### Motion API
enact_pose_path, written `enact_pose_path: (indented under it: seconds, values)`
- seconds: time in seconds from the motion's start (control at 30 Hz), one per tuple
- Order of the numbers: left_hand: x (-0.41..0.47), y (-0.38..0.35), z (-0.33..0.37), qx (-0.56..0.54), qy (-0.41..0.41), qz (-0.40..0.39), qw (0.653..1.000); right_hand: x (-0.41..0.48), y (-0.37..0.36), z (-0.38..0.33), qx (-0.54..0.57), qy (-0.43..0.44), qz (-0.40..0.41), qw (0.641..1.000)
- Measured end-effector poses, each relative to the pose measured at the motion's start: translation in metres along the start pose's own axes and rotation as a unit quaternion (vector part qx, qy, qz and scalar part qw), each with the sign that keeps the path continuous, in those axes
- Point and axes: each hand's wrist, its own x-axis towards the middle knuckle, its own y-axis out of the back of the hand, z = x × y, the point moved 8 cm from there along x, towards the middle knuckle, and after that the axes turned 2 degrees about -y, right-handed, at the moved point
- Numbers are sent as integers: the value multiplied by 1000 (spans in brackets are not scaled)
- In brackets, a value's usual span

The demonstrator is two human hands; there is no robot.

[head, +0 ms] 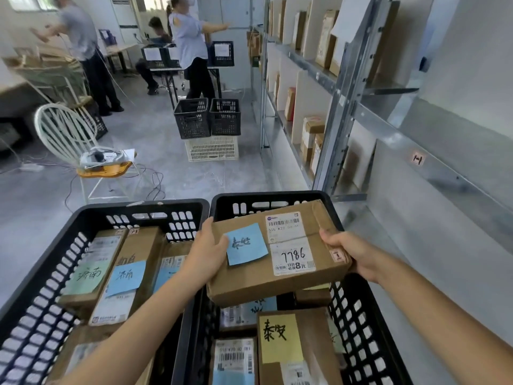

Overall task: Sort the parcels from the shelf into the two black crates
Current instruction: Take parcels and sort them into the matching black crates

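A brown cardboard parcel (277, 276) with a blue sticky note and a white label reading 7786 hovers over the right black crate (369, 323). My left hand (206, 252) grips its left edge and my right hand (347, 252) grips its right end. The right crate holds several parcels, one with a yellow note (280, 337). Beside it, the left black crate (41, 287) holds several parcels bearing green and blue notes. The metal shelf (347, 87) runs along the right wall, with several parcels standing between white dividers.
Two more black crates (208, 118) sit on a white crate (212, 148) further down the aisle. A white chair (83, 151) with items on its seat stands to the left, cables on the floor around it. Three people work at tables in the background.
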Motion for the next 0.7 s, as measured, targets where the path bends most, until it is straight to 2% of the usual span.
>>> enact_pose_path:
  seconds: [0.1,0.3,0.4,0.53,0.7]
  values:
    - [0,-3,2,60,-2,-33,998,-4,1,25,32,-25,-10,999]
    - [-8,-12,3,134,-14,-57,989,-7,6,45,3,-49,-33,998]
    - [-10,-24,7,159,-17,-74,984,5,4,53,-1,-47,6,999]
    - [-6,-26,13,139,-24,-62,988,11,-1,46,42,-30,55,997]
    - [0,-1,44,99,-110,15,989,11,7,23,78,25,76,994]
